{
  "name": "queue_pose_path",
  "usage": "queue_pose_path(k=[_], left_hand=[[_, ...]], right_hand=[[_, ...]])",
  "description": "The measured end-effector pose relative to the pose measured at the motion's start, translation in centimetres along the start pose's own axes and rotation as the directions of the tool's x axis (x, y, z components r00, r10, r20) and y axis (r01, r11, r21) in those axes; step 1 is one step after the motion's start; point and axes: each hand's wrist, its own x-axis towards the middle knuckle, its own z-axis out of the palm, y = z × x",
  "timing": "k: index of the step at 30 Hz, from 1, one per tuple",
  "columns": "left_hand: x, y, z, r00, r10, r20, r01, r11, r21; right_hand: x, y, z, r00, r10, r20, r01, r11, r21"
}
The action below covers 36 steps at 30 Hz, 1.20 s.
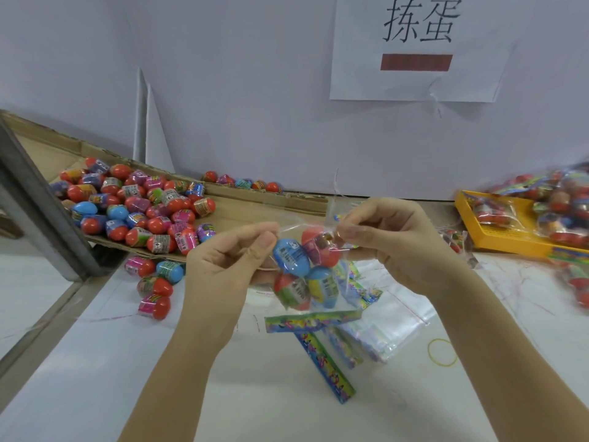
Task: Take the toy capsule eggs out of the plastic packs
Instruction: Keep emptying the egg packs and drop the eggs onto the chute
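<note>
Left hand [229,260] and right hand [392,237] each pinched a top corner of one clear plastic pack [342,275], held above the table [287,409]. Four capsule eggs [291,256] sat inside it. Cardboard tray [255,205] at left held a pile of loose eggs [143,205]. Yellow basket [497,237] at right held full packs [554,202], blurred. Empty bags [382,330] lay under the hands, a rubber band [442,352] beside them.
</note>
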Motion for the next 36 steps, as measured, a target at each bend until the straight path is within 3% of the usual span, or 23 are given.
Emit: queue_pose_path(k=[9,21,30,36], left_hand=[[0.0,0.3,-0.2,0.988,-0.046,0.146,0.07,0.984,-0.163],[-0.2,0.4,-0.7,0.928,-0.003,0.372,0.067,0.985,-0.159],[0.1,-0.2,-1.3,0.914,-0.022,0.405,0.076,0.99,-0.118],[-0.5,-0.1,-0.4,0.971,0.005,0.239,-0.043,0.987,0.156]], right_hand=[[-0.2,-0.6,-0.2,0.999,0.008,0.031,-0.009,0.999,0.045],[-0.3,-1.2,-0.3,0.997,0.023,0.074,-0.028,0.998,0.06],[-0.1,-1.1,0.1,0.996,0.01,0.092,-0.018,0.995,0.095],[0.0,-0.9,0.2,0.995,-0.005,0.104,0.001,0.999,0.038]])
